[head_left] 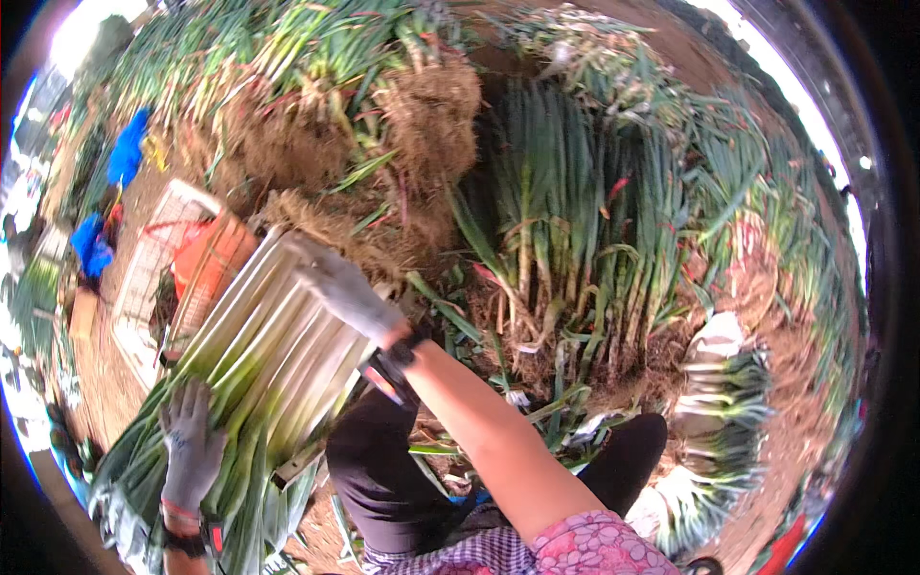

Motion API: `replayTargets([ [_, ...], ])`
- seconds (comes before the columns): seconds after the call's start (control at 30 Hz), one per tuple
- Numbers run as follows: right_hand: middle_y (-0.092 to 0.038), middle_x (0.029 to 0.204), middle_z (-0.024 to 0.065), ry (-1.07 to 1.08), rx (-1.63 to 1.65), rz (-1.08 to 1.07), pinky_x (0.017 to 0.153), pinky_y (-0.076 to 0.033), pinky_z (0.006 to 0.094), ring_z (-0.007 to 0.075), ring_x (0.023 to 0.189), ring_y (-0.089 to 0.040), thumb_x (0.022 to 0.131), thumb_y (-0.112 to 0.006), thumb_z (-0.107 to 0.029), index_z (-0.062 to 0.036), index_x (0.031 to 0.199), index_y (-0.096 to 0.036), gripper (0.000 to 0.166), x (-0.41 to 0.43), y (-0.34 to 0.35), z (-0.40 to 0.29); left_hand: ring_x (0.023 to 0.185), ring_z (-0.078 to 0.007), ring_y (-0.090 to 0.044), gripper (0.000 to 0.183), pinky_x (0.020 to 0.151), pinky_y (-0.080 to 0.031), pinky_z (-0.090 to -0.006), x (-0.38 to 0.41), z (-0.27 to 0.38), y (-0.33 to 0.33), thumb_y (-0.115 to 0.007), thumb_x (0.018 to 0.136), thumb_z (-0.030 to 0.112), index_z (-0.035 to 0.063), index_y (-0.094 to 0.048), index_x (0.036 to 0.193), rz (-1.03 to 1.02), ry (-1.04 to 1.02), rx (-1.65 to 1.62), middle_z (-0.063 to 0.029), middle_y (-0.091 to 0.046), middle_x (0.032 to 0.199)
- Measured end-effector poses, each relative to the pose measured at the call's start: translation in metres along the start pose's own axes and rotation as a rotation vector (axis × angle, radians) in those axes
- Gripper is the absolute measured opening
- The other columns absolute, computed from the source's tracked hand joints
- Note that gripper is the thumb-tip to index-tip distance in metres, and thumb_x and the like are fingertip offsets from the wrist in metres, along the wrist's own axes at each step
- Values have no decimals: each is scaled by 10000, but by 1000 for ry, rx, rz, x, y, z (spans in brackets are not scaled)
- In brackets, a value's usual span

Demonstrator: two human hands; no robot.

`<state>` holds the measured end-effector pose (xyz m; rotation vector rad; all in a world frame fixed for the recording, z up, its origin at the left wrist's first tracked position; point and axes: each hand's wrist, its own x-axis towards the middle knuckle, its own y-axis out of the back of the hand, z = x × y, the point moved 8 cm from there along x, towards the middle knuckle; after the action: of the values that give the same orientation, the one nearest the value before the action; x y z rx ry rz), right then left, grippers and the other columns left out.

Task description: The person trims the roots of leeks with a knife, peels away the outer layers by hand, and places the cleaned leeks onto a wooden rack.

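A row of long leeks [287, 345] lies side by side and slanted in front of me, on a support whose metal bar end [291, 468] shows below them. Their white shanks point up and away, their green leaves down to the left. My left hand [190, 445], in a grey glove, rests flat on the green leaves with its fingers extended. Across the upper ends of the white shanks reaches my right hand [338, 284], also gloved. Motion blurs its fingers, so whether it grips a stalk cannot be told. Both wrists wear black straps.
Untrimmed leeks [575, 215] with earthy roots stand ahead to the right. Another rooty heap [287, 79] spreads across the back. At left sits a pale plastic crate [133, 302] beside an orange bag [208, 251]. Cleaned leeks [722, 424] lie in a curved row at right.
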<state>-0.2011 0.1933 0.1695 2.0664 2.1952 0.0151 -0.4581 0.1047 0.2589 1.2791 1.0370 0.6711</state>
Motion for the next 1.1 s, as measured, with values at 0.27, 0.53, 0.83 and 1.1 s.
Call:
replayTargets([
  [0.27,-583,1119,233,-611,-471,859,916,-426,459,397,1022,-550,795,-652,-270,-24,1221,-534,505,-229,236,250,1207,-381,-457,582,1026,-352,-437,53,276,36,-604,710,-6,-30,-460,1273,120,-563,-756,-217,-499,1273],
  [0.53,-632,1078,195,-701,-1116,507,860,-452,428,400,1004,-576,780,-640,-413,-79,1272,-517,607,-223,244,317,1189,-198,-501,398,1029,-352,-307,120,368,-23,-464,905,36,-60,-464,1291,-91,-234,-1480,-150,-542,1267],
  [0.83,-656,861,82,-405,601,622,684,-498,256,127,761,-621,850,-604,-169,61,1041,-624,300,-339,225,181,1189,-242,-494,484,1009,-374,-376,151,400,-99,-466,956,233,-9,-379,1367,-418,-7,-1845,-142,-489,1316],
  [1.1,-648,894,64,-276,650,506,731,-487,266,138,785,-604,852,-665,-310,63,1078,-606,440,-426,170,139,1083,-232,-574,350,900,-478,-440,113,471,-85,-478,949,245,57,-503,1244,-980,-359,-2437,-101,-572,1213],
])
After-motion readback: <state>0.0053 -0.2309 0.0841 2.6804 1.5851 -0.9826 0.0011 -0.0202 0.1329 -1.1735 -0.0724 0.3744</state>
